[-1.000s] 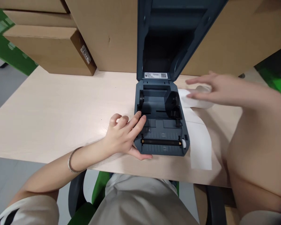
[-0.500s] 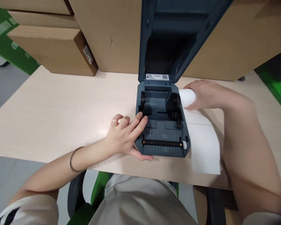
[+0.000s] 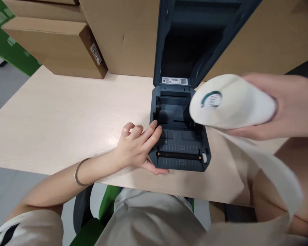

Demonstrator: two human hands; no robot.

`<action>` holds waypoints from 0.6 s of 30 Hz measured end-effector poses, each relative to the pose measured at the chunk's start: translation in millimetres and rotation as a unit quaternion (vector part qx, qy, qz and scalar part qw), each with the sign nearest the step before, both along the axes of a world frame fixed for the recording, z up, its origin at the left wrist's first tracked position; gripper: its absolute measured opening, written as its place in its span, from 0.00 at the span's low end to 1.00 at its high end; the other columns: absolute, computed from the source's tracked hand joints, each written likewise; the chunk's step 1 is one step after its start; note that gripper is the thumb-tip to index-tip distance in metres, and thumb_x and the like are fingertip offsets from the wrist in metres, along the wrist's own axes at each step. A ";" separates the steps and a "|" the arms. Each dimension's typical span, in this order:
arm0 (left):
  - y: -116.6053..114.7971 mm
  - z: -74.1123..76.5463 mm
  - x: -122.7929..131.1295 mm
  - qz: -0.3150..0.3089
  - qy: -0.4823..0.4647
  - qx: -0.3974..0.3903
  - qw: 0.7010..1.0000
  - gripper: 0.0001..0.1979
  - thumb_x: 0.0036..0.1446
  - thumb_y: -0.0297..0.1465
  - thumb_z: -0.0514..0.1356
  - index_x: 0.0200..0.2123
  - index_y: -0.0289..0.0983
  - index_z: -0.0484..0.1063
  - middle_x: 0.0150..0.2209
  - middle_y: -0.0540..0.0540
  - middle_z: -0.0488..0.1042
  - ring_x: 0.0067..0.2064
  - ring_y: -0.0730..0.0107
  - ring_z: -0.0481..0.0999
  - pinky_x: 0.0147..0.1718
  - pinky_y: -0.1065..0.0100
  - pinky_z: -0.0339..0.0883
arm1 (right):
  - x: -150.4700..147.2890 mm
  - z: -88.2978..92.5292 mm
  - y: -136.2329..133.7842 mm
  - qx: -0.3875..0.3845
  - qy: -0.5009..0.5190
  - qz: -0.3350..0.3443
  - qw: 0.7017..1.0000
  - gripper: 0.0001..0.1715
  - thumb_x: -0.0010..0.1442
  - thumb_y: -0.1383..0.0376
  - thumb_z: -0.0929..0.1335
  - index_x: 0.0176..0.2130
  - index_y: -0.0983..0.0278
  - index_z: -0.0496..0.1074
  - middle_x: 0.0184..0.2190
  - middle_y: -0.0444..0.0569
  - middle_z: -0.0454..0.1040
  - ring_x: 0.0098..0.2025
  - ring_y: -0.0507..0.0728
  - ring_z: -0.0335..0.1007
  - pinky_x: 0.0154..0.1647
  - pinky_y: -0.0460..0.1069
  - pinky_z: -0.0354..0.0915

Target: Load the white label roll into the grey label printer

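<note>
A dark blue-grey label printer [image 3: 179,136] stands on the table with its lid [image 3: 195,37] raised. Its inner bay shows black roll holders, and a black roller [image 3: 179,155] with a white gear crosses the front. My left hand [image 3: 140,147] rests on the printer's left front corner, fingers extended over the rim and thumb along the front. Held up by my right hand [image 3: 292,102], a white roll of label paper [image 3: 228,102] hangs above the printer's right side, its core end facing left. A loose paper strip [image 3: 274,171] trails from it, blurred, curling down toward my lap.
A brown cardboard box [image 3: 53,48] lies at the back left of the table [image 3: 53,126]. Larger cardboard [image 3: 123,41] stands behind the printer. Below the front edge is a green and black chair [image 3: 107,205].
My right hand has lifted the label roll off the table beside the printer, bringing it up and nearer the camera. The loose strip now swings free. My left hand has stayed in place.
</note>
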State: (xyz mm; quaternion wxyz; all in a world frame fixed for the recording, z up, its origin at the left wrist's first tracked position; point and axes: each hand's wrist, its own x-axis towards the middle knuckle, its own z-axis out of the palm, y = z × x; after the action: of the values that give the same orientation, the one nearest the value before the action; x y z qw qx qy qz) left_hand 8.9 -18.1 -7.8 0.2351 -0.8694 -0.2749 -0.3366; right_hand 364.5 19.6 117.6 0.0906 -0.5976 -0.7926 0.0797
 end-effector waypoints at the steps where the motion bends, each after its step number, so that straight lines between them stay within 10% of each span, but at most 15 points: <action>1: 0.0 -1.0 -0.2 -0.001 0.000 -0.001 1.000 0.55 0.58 0.75 0.42 0.60 0.36 0.78 0.50 0.39 0.86 0.37 0.54 0.63 0.42 0.52 0.55 | -18.4 -3.1 0.0 0.008 0.033 0.043 0.998 0.47 0.40 0.37 0.80 0.55 0.51 0.76 0.46 0.48 0.80 0.46 0.63 0.78 0.44 0.56 0.71; 6: -0.1 -2.9 -1.2 -0.003 -0.002 -0.012 1.000 0.58 0.55 0.77 0.43 0.68 0.37 0.72 0.53 0.41 0.86 0.38 0.54 0.64 0.45 0.53 0.55 | -82.2 -28.5 11.9 0.070 0.088 0.136 0.984 0.37 0.51 0.53 0.75 0.59 0.58 0.76 0.54 0.52 0.77 0.52 0.65 0.77 0.49 0.57 0.73; 18: 1.8 -4.8 -4.3 -0.021 0.000 -0.018 1.000 0.56 0.61 0.74 0.40 0.68 0.36 0.72 0.53 0.39 0.85 0.38 0.53 0.62 0.44 0.53 0.52 | -90.8 -36.1 20.5 0.040 -0.056 0.105 0.992 0.33 0.53 0.55 0.74 0.57 0.61 0.76 0.52 0.56 0.79 0.54 0.71 0.76 0.58 0.65 0.71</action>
State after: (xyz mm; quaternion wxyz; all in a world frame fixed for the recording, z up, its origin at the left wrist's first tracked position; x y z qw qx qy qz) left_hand 4.7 -16.3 -12.6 0.2122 -0.8791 -0.2629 -0.3362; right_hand 273.7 40.1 81.5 0.0604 -0.5104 -0.8575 0.0235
